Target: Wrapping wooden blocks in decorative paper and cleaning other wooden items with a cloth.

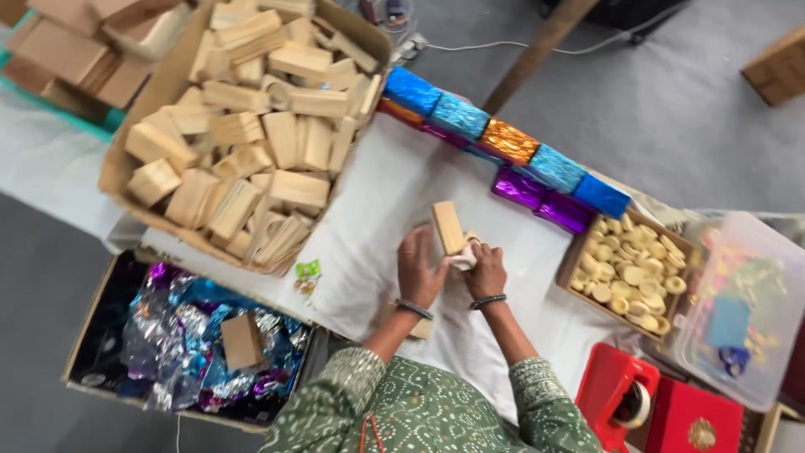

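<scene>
White cloth (394,210) covers the table under me, with grey floor beyond it at the upper right of the frame. My left hand (419,267) is wrapped around a plain wooden block (447,226), fingers closed on its lower end, so the block stands up out of my grip with its long axis running toward the top of the frame, tilted slightly left. My right hand (485,270) sits just beside it, fingers pinched on a small white piece (464,259) that touches the block's lower right side; I cannot tell what that piece is. Both hands are at the block, the left bearing it. Further out, a row of foil-wrapped blocks (503,151) lies above, a cardboard box of bare blocks (251,117) at upper left, a box of round wooden rings (629,268) to the right, and crumpled foil (184,327) at lower left.
</scene>
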